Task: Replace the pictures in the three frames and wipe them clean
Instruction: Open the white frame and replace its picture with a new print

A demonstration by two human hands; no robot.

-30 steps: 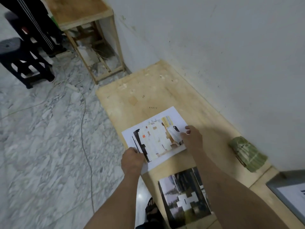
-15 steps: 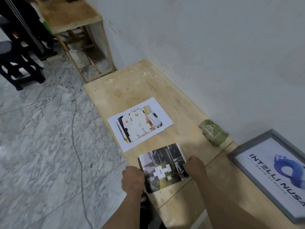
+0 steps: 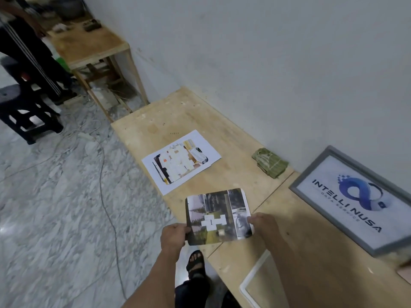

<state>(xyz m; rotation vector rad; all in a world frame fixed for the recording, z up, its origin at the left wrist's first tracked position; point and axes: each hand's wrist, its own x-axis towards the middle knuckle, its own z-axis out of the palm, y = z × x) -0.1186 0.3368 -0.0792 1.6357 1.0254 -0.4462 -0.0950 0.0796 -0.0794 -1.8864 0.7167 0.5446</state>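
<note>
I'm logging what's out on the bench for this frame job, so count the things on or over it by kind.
Loose pictures: 2, the photo print held by both hands and the white sheet.
Frames: 2, grey frame, white frame.
Cloths: 1, green cloth.
Total: 5.

Two loose pictures [image 3: 182, 159] [image 3: 219, 216], one grey frame [image 3: 353, 198], one white frame [image 3: 253, 278], one green cloth [image 3: 269, 162], two hands [image 3: 174, 237] [image 3: 265, 225].
</note>
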